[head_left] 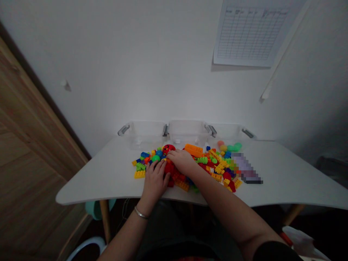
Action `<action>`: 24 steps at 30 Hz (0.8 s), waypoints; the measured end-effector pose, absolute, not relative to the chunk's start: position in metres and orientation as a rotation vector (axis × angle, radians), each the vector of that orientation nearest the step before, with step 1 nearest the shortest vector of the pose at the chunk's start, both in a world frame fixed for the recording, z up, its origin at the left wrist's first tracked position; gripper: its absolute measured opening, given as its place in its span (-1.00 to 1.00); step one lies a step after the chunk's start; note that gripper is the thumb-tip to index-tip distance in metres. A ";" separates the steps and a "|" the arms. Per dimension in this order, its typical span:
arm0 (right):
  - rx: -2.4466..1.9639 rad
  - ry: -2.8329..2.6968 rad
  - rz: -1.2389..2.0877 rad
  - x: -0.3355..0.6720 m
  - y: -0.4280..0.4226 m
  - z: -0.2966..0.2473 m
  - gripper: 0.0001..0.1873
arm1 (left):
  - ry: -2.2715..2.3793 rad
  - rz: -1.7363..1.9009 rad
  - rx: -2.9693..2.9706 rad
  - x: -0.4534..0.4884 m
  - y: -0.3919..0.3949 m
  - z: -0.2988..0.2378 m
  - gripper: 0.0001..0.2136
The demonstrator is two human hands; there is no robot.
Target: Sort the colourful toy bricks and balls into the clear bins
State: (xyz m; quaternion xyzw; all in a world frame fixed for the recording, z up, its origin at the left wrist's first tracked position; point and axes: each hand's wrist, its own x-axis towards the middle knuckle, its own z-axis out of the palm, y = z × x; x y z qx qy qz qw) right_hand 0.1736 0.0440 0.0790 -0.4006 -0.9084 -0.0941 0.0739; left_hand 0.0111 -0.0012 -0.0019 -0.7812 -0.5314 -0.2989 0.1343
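A heap of coloured toy bricks [209, 168] lies on the white table, mixed with small balls and rounded toys. My left hand [155, 180] rests on the left part of the heap, its fingers spread and the thumb apart. From the right, my right hand [182, 161] reaches across the middle, fingers stretched over red pieces [169, 167]; what lies beneath them is hidden. Just beyond the fingertips sit a red ball with dark markings [169, 148], a green ball [156, 158] and a blue ball [159, 153]. An orange block [193, 150] lies past my right hand.
Three clear plastic bins with grey latches stand along the wall: left [146, 130], middle [187, 128], right [228, 130]. Egg-shaped toys [234, 147] lie before the right one. A pixelated flat object [246, 168] is right of the heap. Printed paper [252, 32] hangs above.
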 end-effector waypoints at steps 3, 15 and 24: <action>-1.224 -2.725 -0.264 0.173 0.041 0.079 -0.76 | -1.535 -0.867 -2.261 0.011 -0.001 -0.002 -0.58; -1.265 -2.553 -0.067 0.182 0.047 0.068 -0.68 | -1.521 -0.876 -2.238 0.013 -0.004 0.002 -0.58; -0.994 -1.903 -0.062 0.214 0.040 0.047 -0.64 | -1.514 -0.884 -2.236 0.013 -0.005 0.002 -0.58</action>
